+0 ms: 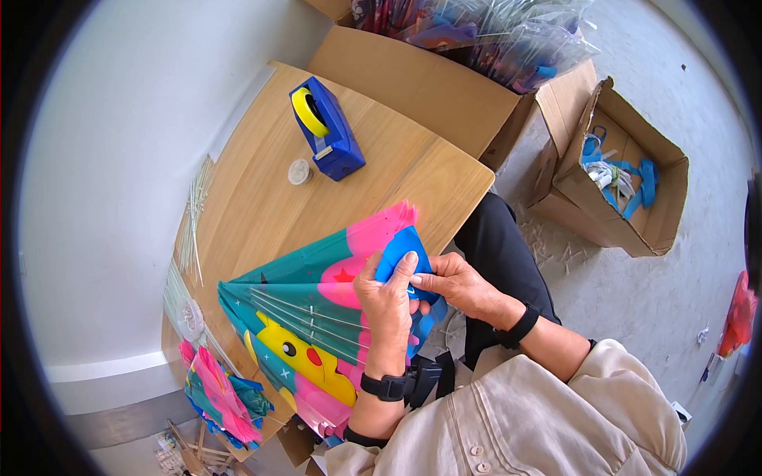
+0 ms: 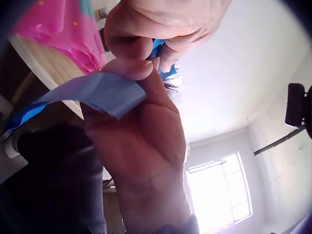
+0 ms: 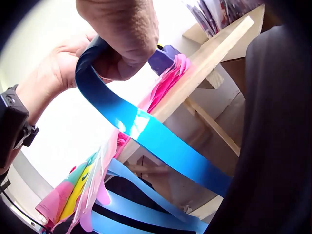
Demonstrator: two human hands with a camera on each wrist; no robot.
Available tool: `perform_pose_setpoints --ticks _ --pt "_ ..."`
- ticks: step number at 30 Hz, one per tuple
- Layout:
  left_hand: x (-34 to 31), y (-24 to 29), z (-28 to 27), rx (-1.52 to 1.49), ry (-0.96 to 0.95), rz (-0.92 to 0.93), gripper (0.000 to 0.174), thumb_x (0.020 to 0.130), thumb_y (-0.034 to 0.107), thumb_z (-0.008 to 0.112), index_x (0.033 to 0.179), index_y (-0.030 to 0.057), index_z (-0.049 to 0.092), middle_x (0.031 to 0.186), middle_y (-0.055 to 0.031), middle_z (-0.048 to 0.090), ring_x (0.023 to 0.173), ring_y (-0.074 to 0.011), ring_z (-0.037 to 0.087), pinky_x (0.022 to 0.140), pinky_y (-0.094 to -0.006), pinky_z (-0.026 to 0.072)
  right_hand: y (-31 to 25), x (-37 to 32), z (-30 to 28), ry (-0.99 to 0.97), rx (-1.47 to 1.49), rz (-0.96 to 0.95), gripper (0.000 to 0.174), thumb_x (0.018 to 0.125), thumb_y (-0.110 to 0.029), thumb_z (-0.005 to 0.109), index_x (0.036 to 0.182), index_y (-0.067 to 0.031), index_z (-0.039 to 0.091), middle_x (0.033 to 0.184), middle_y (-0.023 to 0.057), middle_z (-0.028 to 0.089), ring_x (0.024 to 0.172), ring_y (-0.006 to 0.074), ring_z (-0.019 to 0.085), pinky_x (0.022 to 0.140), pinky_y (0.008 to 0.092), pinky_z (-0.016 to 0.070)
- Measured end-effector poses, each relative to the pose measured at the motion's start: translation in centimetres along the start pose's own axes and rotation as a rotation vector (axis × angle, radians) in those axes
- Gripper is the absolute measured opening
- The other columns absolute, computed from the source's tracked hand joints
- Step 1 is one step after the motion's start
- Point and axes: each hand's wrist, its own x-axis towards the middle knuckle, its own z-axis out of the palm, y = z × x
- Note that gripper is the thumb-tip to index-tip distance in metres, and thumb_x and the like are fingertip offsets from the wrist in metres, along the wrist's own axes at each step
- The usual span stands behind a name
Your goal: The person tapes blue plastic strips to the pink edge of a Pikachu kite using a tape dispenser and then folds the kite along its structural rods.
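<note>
A folded blue plastic strip [image 1: 403, 247] is held between both hands over the near edge of the table. My left hand [image 1: 382, 305] grips it with the thumb on top. Close beside that thumb, my right hand [image 1: 460, 287] pinches the strip between thumb and fingers. In the right wrist view a long shiny length of the strip [image 3: 163, 141] loops out of the hands and runs down toward the dark trouser leg. Beneath my left hand lies a folded kite [image 1: 317, 321], green and pink with a yellow cartoon face and thin white rods.
On the wooden table [image 1: 262, 182] stand a blue tape dispenser [image 1: 337, 151] and a small clear roll [image 1: 299, 171]. Thin white rods [image 1: 193, 230] lie along the wall side. Another folded kite [image 1: 222, 397] sits at lower left. Cardboard boxes [image 1: 413, 87] stand beyond; one [image 1: 675, 190] contains blue strips.
</note>
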Motion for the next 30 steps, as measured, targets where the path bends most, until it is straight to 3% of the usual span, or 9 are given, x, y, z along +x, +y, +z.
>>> perform_pose_setpoints --ticks 6,9,11,14,17,23,26,30 --pt "0.1 0.3 -0.1 -0.053 -0.055 -0.026 0.012 0.081 0.009 0.072 0.078 0.0037 0.062 0.061 -0.0004 0.056 0.040 -0.0053 0.044 0.030 -0.0216 0.0360 0.1 0.0 -0.1 0.049 0.063 -0.002 0.025 0.096 -0.021 0.054 0.090 -0.0006 0.066 0.073 0.0031 0.066 0.060 0.0057 0.058 0.057 0.0208 0.0498" --pt "-0.1 0.8 0.3 -0.067 -0.058 -0.064 0.011 0.082 0.009 0.071 0.080 0.0056 0.060 0.062 -0.0010 0.056 0.039 -0.0071 0.043 0.031 -0.0225 0.0323 0.1 0.0 -0.2 0.058 0.067 0.000 0.024 0.096 -0.021 0.053 0.090 -0.0010 0.066 0.073 0.0030 0.066 0.060 0.0056 0.058 0.057 0.0210 0.0499" --pt "0.0 0.9 0.5 -0.040 -0.014 -0.043 0.015 0.083 0.008 0.070 0.075 0.0033 0.058 0.061 -0.0018 0.055 0.038 -0.0065 0.042 0.030 -0.0232 0.0374 0.1 0.0 -0.2 0.051 0.040 -0.006 0.023 0.096 -0.020 0.053 0.090 -0.0011 0.066 0.073 0.0030 0.067 0.060 0.0056 0.058 0.057 0.0210 0.0500" --pt "-0.1 1.0 0.4 -0.125 -0.041 -0.051 0.013 0.083 0.007 0.068 0.076 0.0030 0.059 0.062 -0.0025 0.056 0.038 -0.0069 0.043 0.030 -0.0232 0.0373 0.1 0.0 -0.3 0.045 0.049 0.008 0.023 0.096 -0.021 0.054 0.091 -0.0012 0.066 0.074 0.0032 0.067 0.060 0.0057 0.058 0.058 0.0211 0.0500" --pt "0.2 0.0 0.0 -0.163 -0.062 -0.034 0.010 0.082 0.009 0.069 0.080 0.0043 0.061 0.067 -0.0025 0.059 0.041 -0.0067 0.046 0.033 -0.0204 0.0354 0.9 0.3 -0.6 0.132 0.233 -0.040 0.021 0.095 -0.021 0.057 0.094 -0.0016 0.065 0.075 0.0036 0.067 0.060 0.0061 0.058 0.057 0.0209 0.0500" --pt "0.3 -0.5 -0.4 -0.009 -0.003 -0.045 0.008 0.084 0.009 0.069 0.085 0.0025 0.064 0.069 -0.0020 0.060 0.046 -0.0062 0.050 0.035 -0.0182 0.0380 0.5 0.1 -0.2 0.115 0.103 -0.038 0.020 0.094 -0.020 0.059 0.094 -0.0019 0.066 0.075 0.0037 0.067 0.061 0.0062 0.059 0.057 0.0210 0.0506" --pt "0.0 0.0 -0.2 -0.119 -0.015 -0.065 0.008 0.084 0.009 0.069 0.083 0.0029 0.064 0.068 -0.0013 0.060 0.045 -0.0057 0.049 0.035 -0.0178 0.0365 1.0 0.3 -0.3 0.148 0.169 -0.034 0.019 0.093 -0.019 0.059 0.094 -0.0013 0.066 0.075 0.0037 0.067 0.061 0.0063 0.059 0.058 0.0210 0.0507" --pt "0.1 -0.2 0.0 -0.049 0.029 -0.022 0.010 0.083 0.012 0.070 0.082 0.0035 0.064 0.066 -0.0013 0.059 0.044 -0.0057 0.048 0.034 -0.0179 0.0344 0.7 0.2 -0.2 0.146 0.198 -0.072 0.018 0.093 -0.018 0.060 0.094 -0.0009 0.066 0.074 0.0037 0.067 0.061 0.0062 0.059 0.057 0.0211 0.0506"
